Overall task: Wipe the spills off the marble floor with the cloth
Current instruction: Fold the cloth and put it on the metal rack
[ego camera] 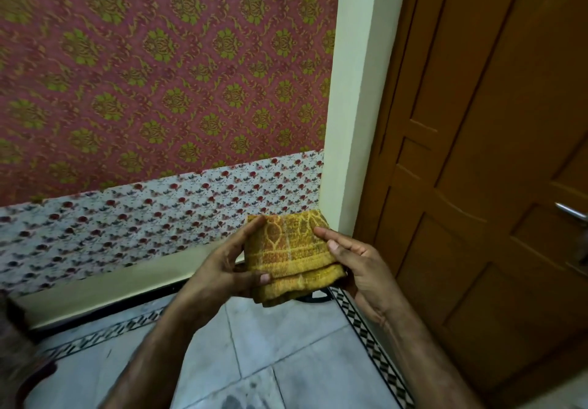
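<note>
Head view shows left hand point(227, 268) and right hand point(356, 265) pinching the folded cloth point(291, 254) above the marble floor point(286, 345), dark spills point(241, 392) lying below, nearer the left.

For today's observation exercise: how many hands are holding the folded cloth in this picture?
2. The left hand grips the yellow cloth from its left side, thumb on the lower edge. The right hand holds its right side. No other hands show.

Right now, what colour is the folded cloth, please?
Mustard-yellow folded terry cloth with reddish-brown motifs; head view.
</note>
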Available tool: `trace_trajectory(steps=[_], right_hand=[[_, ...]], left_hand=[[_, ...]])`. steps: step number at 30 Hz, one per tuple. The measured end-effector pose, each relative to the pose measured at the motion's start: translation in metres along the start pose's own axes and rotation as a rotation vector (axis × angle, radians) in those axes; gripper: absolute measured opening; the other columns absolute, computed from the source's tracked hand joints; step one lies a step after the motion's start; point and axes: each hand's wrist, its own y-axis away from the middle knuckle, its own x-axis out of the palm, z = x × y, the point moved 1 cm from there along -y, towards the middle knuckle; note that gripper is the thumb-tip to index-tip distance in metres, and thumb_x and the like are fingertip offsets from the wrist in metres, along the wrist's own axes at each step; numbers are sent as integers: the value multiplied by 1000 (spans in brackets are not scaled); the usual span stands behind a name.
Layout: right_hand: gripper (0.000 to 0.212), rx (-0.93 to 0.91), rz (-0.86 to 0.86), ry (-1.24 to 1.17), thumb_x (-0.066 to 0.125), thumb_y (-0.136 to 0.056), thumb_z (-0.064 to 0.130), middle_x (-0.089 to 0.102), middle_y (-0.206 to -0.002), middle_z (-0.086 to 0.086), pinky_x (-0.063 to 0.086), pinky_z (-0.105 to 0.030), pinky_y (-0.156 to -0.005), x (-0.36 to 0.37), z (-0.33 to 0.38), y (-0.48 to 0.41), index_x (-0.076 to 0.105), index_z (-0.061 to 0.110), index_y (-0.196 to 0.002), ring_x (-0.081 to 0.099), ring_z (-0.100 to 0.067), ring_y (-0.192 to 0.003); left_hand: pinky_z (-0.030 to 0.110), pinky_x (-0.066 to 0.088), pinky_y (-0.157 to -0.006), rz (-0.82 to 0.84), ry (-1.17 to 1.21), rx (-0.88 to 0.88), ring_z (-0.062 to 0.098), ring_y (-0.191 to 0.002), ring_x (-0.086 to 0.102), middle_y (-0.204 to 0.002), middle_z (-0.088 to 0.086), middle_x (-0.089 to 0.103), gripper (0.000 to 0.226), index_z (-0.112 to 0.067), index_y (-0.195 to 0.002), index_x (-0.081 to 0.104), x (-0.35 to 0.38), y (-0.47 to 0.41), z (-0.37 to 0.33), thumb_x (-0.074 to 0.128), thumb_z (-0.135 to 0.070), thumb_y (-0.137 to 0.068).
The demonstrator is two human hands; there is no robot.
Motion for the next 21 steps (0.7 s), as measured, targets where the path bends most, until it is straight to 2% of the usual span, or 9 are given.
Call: trace_trajectory(steps=[4,7,9,12,15,18,21], right_hand=[[38,-35,-52,48,57,-97,-5,76,-120,-4,54,-50,-96,3,-10,39,74,19,-121,72,-25,-105],[44,-63,-64,47,58,-94,-11,75,-124,-5,62,-40,-86,1,-11,68,76,20,-118,72,-25,-109],[44,-86,-51,42,58,-93,-13,72,-129,-5,62,-33,-85,-1,-10,83,76,18,-119,70,-25,-116],[45,-102,-35,42,59,-91,-14,72,-130,-4,62,-32,-86,-4,-10,109,75,17,-119,69,-25,-118],[46,-108,-26,32,60,-90,-15,69,-134,-6,62,-36,-89,-10,-14,132,77,18,-118,68,-27,-120],[46,-124,-24,33,60,-90,-15,68,-136,-6,59,-43,-96,-17,-17,153,76,17,-119,66,-29,-123],[47,-142,-26,44,60,-90,-14,68,-136,-6,52,-51,-105,-33,-18,187,77,18,-119,64,-30,-126]], left_hand=[[50,61,-80,40,-20,-16,29,-120,63,-146,-9,48,91,-50,-141,50,9,31,8,78,6,-76],[53,61,-82,57,-14,-32,26,-113,68,-142,-5,50,93,-47,-145,47,19,54,9,80,2,-72],[51,61,-82,64,-8,-32,24,-112,68,-143,-4,50,94,-47,-145,46,26,67,10,80,1,-71],[49,61,-81,56,-11,-25,25,-113,68,-144,-3,50,93,-47,-144,47,39,90,11,78,4,-72],[47,62,-80,28,-6,-26,24,-115,66,-144,-4,51,94,-49,-141,49,53,113,14,80,0,-67],[41,61,-75,16,12,-15,22,-112,68,-146,-7,49,92,-48,-140,50,68,133,17,77,7,-72],[40,61,-74,12,8,-2,26,-117,65,-146,-8,48,91,-46,-142,49,96,159,21,75,10,-75]])
